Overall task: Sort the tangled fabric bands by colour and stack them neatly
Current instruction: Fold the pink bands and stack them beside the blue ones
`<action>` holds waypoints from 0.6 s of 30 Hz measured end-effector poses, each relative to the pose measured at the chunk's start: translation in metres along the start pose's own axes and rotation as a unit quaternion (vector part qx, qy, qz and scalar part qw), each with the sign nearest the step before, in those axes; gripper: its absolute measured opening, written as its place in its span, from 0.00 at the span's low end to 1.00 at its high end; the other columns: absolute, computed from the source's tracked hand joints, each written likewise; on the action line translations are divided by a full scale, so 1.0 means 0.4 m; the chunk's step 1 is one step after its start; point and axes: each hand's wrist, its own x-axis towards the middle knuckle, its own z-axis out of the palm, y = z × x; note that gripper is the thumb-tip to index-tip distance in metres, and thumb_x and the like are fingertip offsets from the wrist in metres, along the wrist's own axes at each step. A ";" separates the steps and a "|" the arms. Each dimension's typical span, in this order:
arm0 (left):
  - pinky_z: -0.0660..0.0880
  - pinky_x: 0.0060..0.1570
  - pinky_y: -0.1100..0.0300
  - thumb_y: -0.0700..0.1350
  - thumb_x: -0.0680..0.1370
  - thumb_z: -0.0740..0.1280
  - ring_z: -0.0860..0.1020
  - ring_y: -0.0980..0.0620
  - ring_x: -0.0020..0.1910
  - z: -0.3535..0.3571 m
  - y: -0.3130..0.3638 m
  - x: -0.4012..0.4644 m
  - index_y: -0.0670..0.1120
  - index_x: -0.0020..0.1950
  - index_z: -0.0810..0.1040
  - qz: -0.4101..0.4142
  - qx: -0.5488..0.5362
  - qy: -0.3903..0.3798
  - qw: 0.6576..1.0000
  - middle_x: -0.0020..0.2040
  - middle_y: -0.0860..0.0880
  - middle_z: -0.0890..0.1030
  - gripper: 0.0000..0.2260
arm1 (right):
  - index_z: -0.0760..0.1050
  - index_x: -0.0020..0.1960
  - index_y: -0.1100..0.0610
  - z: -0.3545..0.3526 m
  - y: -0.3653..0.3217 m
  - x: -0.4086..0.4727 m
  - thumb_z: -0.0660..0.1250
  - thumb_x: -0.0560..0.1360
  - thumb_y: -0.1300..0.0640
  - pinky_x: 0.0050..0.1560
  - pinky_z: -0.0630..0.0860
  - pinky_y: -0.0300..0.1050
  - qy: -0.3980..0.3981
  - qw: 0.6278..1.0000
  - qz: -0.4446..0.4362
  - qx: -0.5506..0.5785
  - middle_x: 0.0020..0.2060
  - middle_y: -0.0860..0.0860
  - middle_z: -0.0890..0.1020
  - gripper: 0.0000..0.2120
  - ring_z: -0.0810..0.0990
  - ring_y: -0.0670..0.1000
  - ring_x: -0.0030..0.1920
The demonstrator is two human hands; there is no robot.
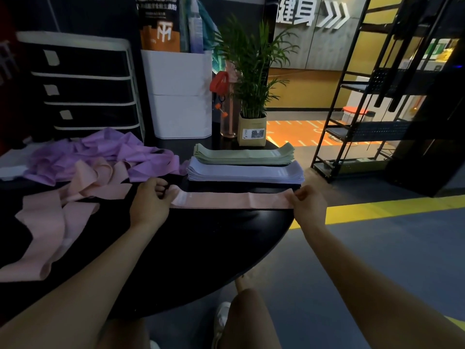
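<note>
Both hands, left hand (pixel 151 202) and right hand (pixel 308 204), pinch the pink band (pixel 234 199) ends, fingers stretching it flat to start a stack near the lavender stack (pixel 245 172).

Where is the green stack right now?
Head view: the green stack lies on the table's far right, directly behind the lilac stack and before the potted plant.

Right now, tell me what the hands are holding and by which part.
One pink band, stretched flat on the table: left hand pinches its left end, right hand its right end.
</note>
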 end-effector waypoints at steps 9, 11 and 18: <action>0.72 0.51 0.56 0.44 0.75 0.68 0.78 0.47 0.48 0.004 -0.005 -0.002 0.44 0.52 0.77 0.010 0.010 0.000 1.000 0.51 0.45 0.80 0.07 | 0.78 0.47 0.62 0.043 -0.060 -0.032 0.71 0.70 0.61 0.47 0.69 0.46 -0.003 0.988 -0.146 -0.049 0.47 0.58 0.76 0.08 0.75 0.57 0.50; 0.71 0.52 0.57 0.44 0.75 0.68 0.77 0.47 0.51 0.001 -0.004 -0.002 0.43 0.55 0.77 0.013 0.008 0.002 1.000 0.54 0.45 0.80 0.10 | 0.79 0.49 0.60 0.087 -0.096 -0.068 0.71 0.71 0.60 0.50 0.71 0.47 -0.061 0.976 -0.197 -0.063 0.48 0.57 0.76 0.08 0.75 0.56 0.51; 0.69 0.63 0.55 0.39 0.76 0.63 0.73 0.47 0.62 -0.008 0.002 -0.002 0.47 0.65 0.74 0.051 0.055 -0.041 0.996 0.64 0.47 0.76 0.17 | 0.75 0.58 0.52 0.185 -0.152 -0.153 0.67 0.75 0.52 0.61 0.65 0.45 -0.188 0.940 -0.255 -0.127 0.58 0.49 0.73 0.13 0.67 0.51 0.60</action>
